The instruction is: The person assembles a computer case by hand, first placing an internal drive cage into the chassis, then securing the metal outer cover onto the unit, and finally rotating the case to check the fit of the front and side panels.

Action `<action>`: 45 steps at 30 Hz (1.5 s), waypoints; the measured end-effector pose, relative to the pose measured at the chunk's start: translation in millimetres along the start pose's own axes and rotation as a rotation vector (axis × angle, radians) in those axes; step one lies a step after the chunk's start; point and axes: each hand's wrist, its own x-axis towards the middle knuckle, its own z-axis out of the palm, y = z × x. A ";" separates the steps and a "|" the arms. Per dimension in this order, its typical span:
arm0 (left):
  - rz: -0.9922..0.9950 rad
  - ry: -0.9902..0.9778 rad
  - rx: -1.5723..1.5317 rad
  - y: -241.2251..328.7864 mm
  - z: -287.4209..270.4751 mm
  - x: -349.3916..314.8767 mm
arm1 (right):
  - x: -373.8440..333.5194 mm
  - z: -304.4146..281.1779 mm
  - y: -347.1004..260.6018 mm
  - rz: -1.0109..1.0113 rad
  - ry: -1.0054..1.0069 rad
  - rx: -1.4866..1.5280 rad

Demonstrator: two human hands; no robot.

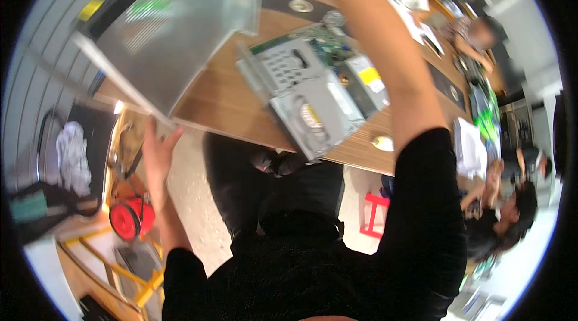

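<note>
My left hand (159,153) is at the lower left, thumb and forefinger spread in a V. Its fingertips meet or come very close to the near corner of a large grey metal panel (192,38), seemingly a computer case cover, slightly blurred and tilted. My right arm reaches over the table to the top edge, where the hand is cut off. Between my arms lies an opened computer unit (325,89): a grey metal drive cage, a green circuit board (330,41) and a silver box with a yellow label (366,83). The unit overhangs the table's near edge.
The wooden table (229,104) has round cable grommets (301,5) and a white stack of paper (469,149). A red round object (131,218) and a yellow frame (141,288) stand at lower left, a red stool (374,215) below. Other people work at right.
</note>
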 end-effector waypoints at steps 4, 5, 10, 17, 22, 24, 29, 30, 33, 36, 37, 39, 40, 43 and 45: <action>0.075 -0.158 -0.112 20.2 11.4 1.9 | -26.2 -21.8 5.6 -0.070 0.081 0.053; 0.129 -0.127 -0.128 25.5 22.4 3.2 | -41.7 -26.6 15.5 0.023 0.124 0.084; 0.378 0.285 -0.068 67.5 32.3 -7.0 | -52.0 -99.2 -22.7 0.823 -0.077 0.897; 0.276 0.342 -0.046 84.5 45.0 20.0 | -172.1 -160.1 -53.3 0.414 0.069 0.956; 0.310 0.383 -0.144 71.5 37.7 39.7 | -329.2 -254.4 -146.7 0.153 -0.288 0.867; 0.403 0.437 -0.081 57.4 33.0 52.0 | -362.1 -278.1 -165.0 0.150 -0.383 0.859; 0.374 0.436 -0.017 75.4 42.0 65.2 | -400.9 -293.6 -201.9 0.441 -0.526 0.714; 0.298 0.358 -0.197 76.6 44.7 68.6 | -410.4 -283.1 -207.6 0.403 -0.469 0.635; 0.347 0.377 -0.204 84.3 40.9 61.1 | -418.0 -265.3 -208.0 0.339 -0.329 0.594; 0.322 0.360 -0.173 87.9 40.2 53.4 | -423.2 -263.8 -200.7 0.271 -0.325 0.580; 0.305 0.362 -0.203 90.1 40.8 50.3 | -428.1 -264.3 -194.9 0.258 -0.368 0.559; 0.324 0.367 -0.213 82.9 39.3 52.7 | -452.4 -263.0 -172.2 0.308 -0.352 0.584; 0.314 0.386 -0.210 84.7 38.7 53.0 | -466.0 -263.9 -157.3 0.351 -0.362 0.563; 0.369 0.371 -0.197 89.9 42.6 50.7 | -507.9 -269.6 -103.0 0.402 -0.329 0.385; 0.357 0.331 -0.208 92.9 49.9 51.8 | -535.6 -280.7 -71.0 0.420 -0.403 0.290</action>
